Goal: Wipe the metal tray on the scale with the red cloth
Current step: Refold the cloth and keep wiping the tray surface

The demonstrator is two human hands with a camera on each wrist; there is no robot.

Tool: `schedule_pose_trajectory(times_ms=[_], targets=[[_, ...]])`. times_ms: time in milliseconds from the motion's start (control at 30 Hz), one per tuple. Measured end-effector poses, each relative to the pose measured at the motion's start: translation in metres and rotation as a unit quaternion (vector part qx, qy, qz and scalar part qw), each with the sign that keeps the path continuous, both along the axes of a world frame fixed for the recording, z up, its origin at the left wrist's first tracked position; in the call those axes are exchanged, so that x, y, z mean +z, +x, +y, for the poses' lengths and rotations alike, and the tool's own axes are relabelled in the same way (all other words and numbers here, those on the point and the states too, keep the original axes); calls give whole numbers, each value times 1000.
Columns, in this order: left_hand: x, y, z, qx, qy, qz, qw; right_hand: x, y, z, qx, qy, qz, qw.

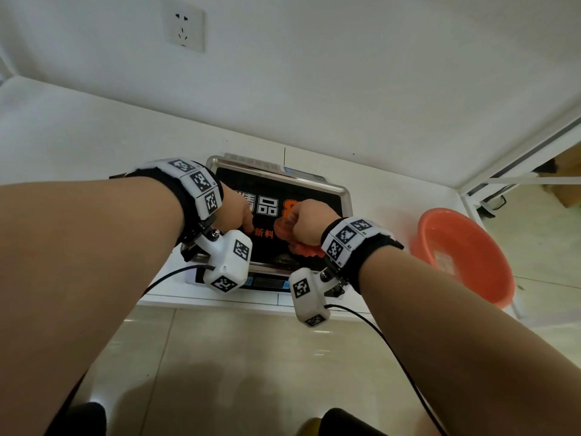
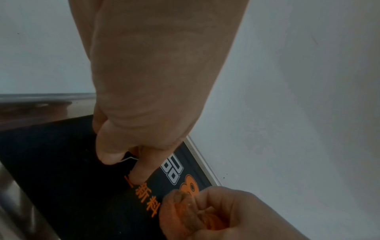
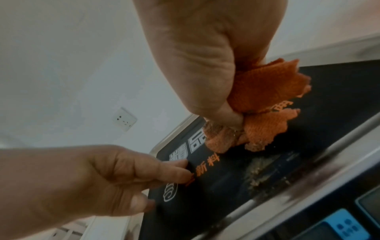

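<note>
The metal tray point(image 1: 344, 196) sits on the scale point(image 1: 270, 282), its floor covered by a black printed sheet. My right hand point(image 1: 308, 221) grips the bunched red cloth point(image 1: 283, 231) and holds it down on the sheet's middle right. The right wrist view shows the cloth point(image 3: 267, 91) spilling out under the fist point(image 3: 205, 65), with gritty crumbs point(image 3: 257, 172) near the tray's front rim point(image 3: 308, 177). My left hand point(image 1: 239, 215) presses thumb and index fingertips point(image 2: 139, 172) on the sheet's left part, just left of the cloth point(image 2: 180, 209).
An orange-red basin point(image 1: 462, 256) with water stands on the table right of the scale. The wall with an outlet point(image 1: 184, 26) rises close behind the tray. A white frame point(image 1: 518, 162) borders the right side. The table's front edge point(image 1: 251, 302) lies just below the scale.
</note>
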State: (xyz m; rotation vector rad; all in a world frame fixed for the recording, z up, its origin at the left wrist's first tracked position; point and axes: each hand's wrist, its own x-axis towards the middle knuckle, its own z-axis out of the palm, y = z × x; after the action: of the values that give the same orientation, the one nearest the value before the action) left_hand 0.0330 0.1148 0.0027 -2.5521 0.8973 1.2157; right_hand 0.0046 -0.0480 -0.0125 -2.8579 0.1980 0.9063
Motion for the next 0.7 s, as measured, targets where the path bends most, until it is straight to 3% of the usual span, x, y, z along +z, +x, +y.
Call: schedule_pose_trajectory(times_ms=[100, 267, 433, 567, 700], targets=[[2, 0, 0, -1, 2, 13, 1000, 1, -5, 12, -51, 69, 25, 996], [1, -1, 2, 3, -3, 0, 1000, 8, -7, 7, 45, 33, 43, 998], [3, 3, 3, 32, -19, 13, 999, 9, -3, -2, 28, 24, -16, 999], [0, 5, 4, 34, -16, 16, 999, 4, -1, -1, 74, 11, 10, 997], [-3, 7, 4, 50, -23, 21, 998, 7, 4, -4, 67, 30, 2, 997]])
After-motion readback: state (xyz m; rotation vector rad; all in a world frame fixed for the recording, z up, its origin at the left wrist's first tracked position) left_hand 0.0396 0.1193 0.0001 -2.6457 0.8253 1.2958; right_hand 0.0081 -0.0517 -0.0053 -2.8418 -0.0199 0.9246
